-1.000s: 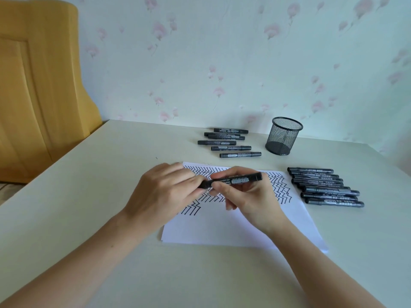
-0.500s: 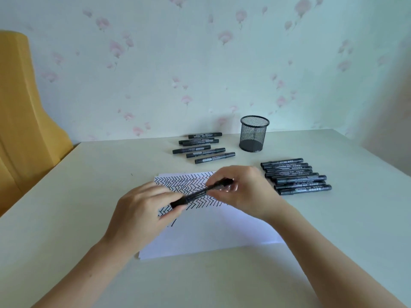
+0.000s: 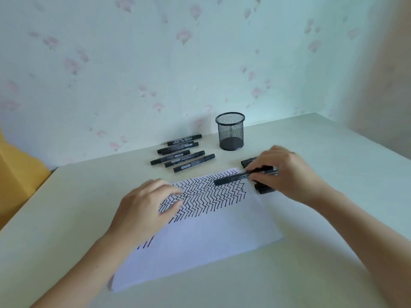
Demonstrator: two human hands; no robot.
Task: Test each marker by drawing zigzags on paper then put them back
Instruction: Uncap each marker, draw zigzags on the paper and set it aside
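A white sheet of paper [image 3: 211, 236] lies on the table, its upper part covered with black zigzag lines. My right hand [image 3: 282, 172] grips a black marker [image 3: 231, 179] that points left over the paper's top right corner. The hand hovers over a row of black markers [image 3: 263, 190] at the right, mostly hidden beneath it. My left hand [image 3: 146, 207] rests on the paper's left side with fingers apart, holding nothing. A second group of several black markers [image 3: 181, 153] lies behind the paper.
An empty black mesh pen cup [image 3: 230, 131] stands behind the markers near the flowered wall. Part of a yellow chair back [image 3: 20, 174] shows at the far left. The pale table [image 3: 333, 147] ends at the right near the wall corner.
My left hand let go of the marker and settled on the paper. My right hand carried the marker right, over the row of markers. The view shifted left.
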